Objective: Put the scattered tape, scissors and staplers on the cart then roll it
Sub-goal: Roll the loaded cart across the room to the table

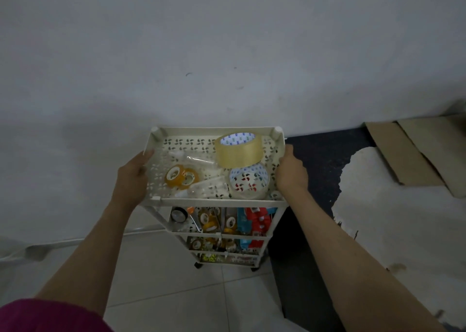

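Observation:
A cream tiered cart (pixel 214 201) on black wheels stands against a white wall. My left hand (pixel 135 170) grips the left rim of its top tray and my right hand (pixel 290 171) grips the right rim. In the top tray a big tan tape roll (pixel 238 152) leans on a clear tape roll (pixel 248 183); two small amber tape rolls (pixel 180 176) lie at the left beside clear plastic wrapping. The lower shelves hold more tape rolls (pixel 209 222), scissors with orange handles (pixel 191 212) and red and blue packets (pixel 253 222).
The white wall is right behind the cart. To the right a dark wall patch (pixel 320 160) shows peeling paint, with flattened cardboard (pixel 416 152) leaning there. Pale floor tiles (pixel 164 268) spread in front and to the left. A pale cable (pixel 63 242) runs along the floor by the wall.

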